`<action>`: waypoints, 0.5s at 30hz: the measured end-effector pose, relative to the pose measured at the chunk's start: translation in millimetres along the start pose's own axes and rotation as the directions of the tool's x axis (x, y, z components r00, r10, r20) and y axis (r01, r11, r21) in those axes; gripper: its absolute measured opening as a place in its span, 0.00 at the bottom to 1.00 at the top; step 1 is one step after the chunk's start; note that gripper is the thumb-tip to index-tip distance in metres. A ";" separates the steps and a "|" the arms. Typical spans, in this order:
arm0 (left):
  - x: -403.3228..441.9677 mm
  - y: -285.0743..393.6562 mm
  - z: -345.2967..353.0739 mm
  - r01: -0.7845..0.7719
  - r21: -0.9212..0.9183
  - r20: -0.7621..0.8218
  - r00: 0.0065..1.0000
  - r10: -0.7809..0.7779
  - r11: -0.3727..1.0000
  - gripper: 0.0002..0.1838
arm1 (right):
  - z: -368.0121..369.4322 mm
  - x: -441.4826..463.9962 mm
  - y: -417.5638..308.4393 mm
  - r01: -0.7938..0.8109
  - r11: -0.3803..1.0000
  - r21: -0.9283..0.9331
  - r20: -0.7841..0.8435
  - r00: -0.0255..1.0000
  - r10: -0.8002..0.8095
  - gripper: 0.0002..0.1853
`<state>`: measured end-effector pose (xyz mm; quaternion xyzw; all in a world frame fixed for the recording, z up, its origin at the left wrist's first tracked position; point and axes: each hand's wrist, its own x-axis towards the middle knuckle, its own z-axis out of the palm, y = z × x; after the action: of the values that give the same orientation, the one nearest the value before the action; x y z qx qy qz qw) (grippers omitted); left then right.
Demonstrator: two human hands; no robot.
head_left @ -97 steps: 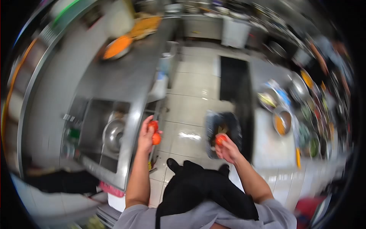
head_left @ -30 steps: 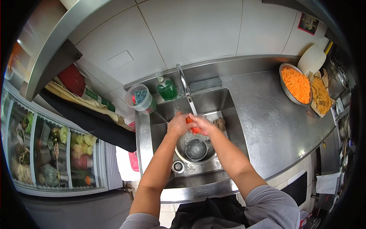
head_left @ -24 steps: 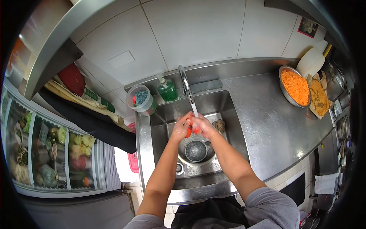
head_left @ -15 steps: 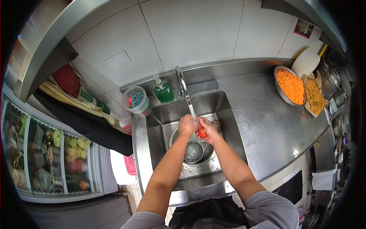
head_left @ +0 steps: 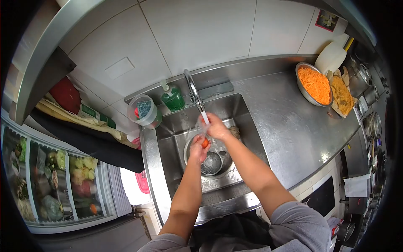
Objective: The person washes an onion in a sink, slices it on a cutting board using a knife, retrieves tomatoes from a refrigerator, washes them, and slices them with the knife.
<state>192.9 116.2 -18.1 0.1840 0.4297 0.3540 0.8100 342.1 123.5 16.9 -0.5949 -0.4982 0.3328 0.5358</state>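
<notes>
Water runs from the curved faucet point(head_left: 192, 86) into the steel sink point(head_left: 256, 138). My left hand point(head_left: 198, 149) is closed round a red tomato point(head_left: 205, 143), just below the stream and above the metal bowls. Higher and to the right, my right hand point(head_left: 217, 126) is at the running water with its fingers curled; what it holds, if anything, is hidden. A small round metal bowl point(head_left: 211, 164) sits inside a larger one in the sink. Behind the right wrist lies a brownish lump point(head_left: 234, 132).
Behind the sink stand a green soap bottle point(head_left: 172, 98) and a plastic tub point(head_left: 147, 117) with a sponge. Shredded carrot fills a bowl point(head_left: 314, 85) on the counter point(head_left: 289, 138), beside orange food on paper point(head_left: 342, 96). A glass-topped fridge point(head_left: 63, 180) is at the left.
My hands were together under the water and have moved apart. The left has come down towards me with a tomato; the right has risen to the stream. The view has shifted slightly.
</notes>
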 end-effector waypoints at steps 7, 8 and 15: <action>17.8 46.5 104.1 -0.018 0.433 0.252 0.962 -0.101 0.901 0.10 | -61.6 -103.3 23.6 -0.415 0.692 0.591 -0.196 0.758 0.622 0.10; 24.3 42.8 103.9 -0.021 0.431 0.252 0.963 -0.099 0.902 0.10 | -55.8 -111.2 28.4 -0.415 0.693 0.590 -0.195 0.759 0.621 0.10; 13.7 36.7 80.6 -0.046 0.335 0.235 0.971 -0.037 0.941 0.07 | 9.5 -77.0 37.1 -0.630 0.552 0.546 0.054 0.684 0.728 0.12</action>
<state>249.5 151.8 41.7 0.3624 0.3837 0.2523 0.8111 320.3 55.9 -31.6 -0.5984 -0.0675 0.5814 0.5470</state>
